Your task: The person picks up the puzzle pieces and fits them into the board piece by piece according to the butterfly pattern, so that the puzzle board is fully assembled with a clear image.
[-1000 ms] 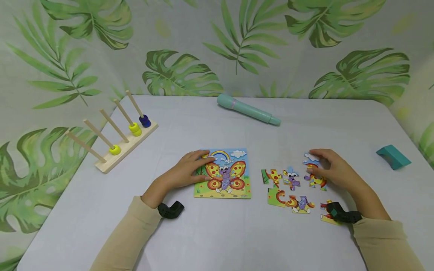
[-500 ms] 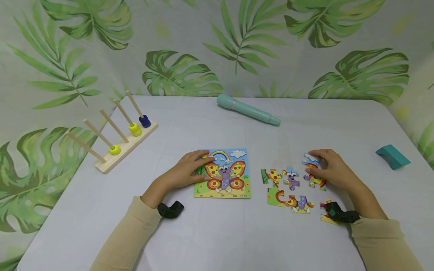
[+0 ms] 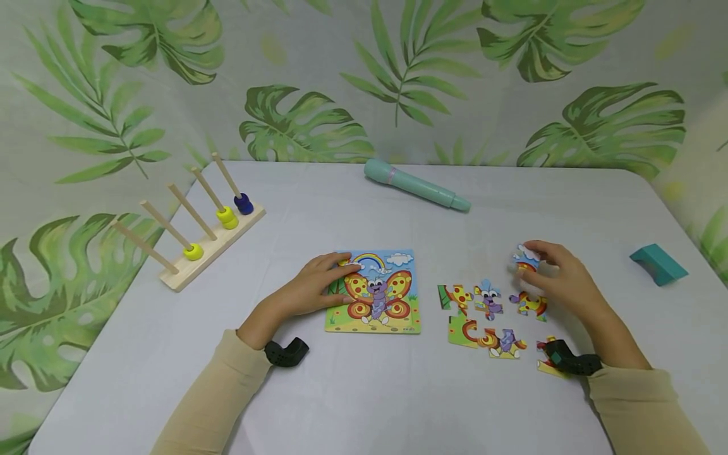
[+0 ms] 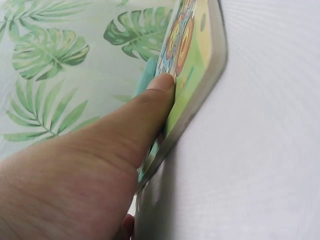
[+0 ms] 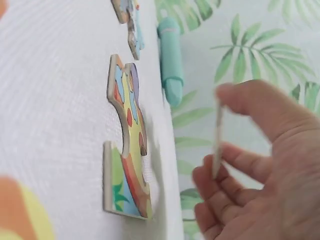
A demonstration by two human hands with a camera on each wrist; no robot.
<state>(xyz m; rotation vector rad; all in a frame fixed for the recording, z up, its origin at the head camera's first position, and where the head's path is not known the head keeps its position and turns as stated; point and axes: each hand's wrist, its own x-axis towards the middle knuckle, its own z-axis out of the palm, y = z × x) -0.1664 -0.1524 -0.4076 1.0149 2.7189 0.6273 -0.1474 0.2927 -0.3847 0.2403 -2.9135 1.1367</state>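
My right hand (image 3: 560, 278) pinches a puzzle piece (image 3: 526, 258) with a cloud and a red-orange arc, between thumb and fingers. In the right wrist view this piece (image 5: 218, 142) is seen edge-on, held off the table. Just below it lies a yellow-spotted wing piece (image 3: 533, 306). My left hand (image 3: 315, 284) rests on the left side of a square butterfly puzzle board (image 3: 404, 303), fingers spread over its surface. The left wrist view shows the thumb (image 4: 155, 95) pressing on the board's top face.
Several loose puzzle pieces, among them a face piece (image 3: 489, 300) and a body piece (image 3: 505, 344), lie right of the board. One piece (image 3: 548, 368) is partly under the right wrist camera. Behind are a green toy microphone (image 3: 418, 185), a peg stand (image 3: 222, 243) and a teal arch block (image 3: 660, 263).
My right hand has lifted the cloud piece up and away from the wing piece below it, tilting it. The left hand and the board have stayed put.
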